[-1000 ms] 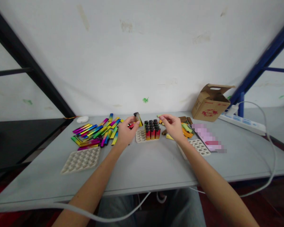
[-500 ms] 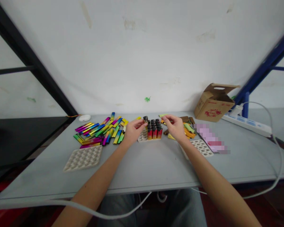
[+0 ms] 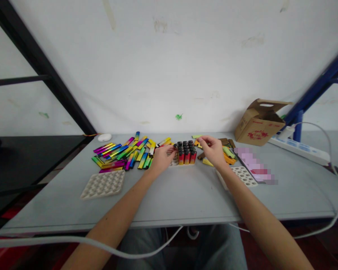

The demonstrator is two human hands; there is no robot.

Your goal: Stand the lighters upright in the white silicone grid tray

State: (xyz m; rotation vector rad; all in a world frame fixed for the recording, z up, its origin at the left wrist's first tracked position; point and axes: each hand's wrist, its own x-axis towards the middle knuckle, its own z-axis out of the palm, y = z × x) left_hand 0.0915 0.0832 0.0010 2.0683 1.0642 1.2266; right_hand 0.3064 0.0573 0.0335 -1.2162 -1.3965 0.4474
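My L hand [image 3: 162,159] is pinched narrow at a lighter [image 3: 175,145] — only its black top shows, at the left edge of the standing block [image 3: 187,156] of red-and-yellow lighters, so can't tell if it's seated in a hole. My R hand [image 3: 213,149] hangs just right of that block, thumb and fingers close together; can't tell if anything's betw. them.

Progress, approx.: middle tray [image 3: 174,163] looks part done. Its right side carries the block, all upright, black tops up; bare holes show at its left, partly hidden behind my L hand. Plenty left, I'd judge — a big heap of shiny multicoloured lighters [image 3: 116,155] lies loose on the left, plus a smaller orange, green and brown pile [image 3: 229,159] on the right. Left tray [image 3: 103,184] and right tray [image 3: 243,175] show open holes too, tho my R forearm [image 3: 242,198] covers part of the latter.

Writing: cardboard box [image 3: 255,131], far right, has a red emblem w/ small red text above, too tiny to read. Pink item [image 3: 250,162] nearer me is pixelated. No brand legible on the lighters. Green scribble [image 3: 179,117], far centre: unreadable.
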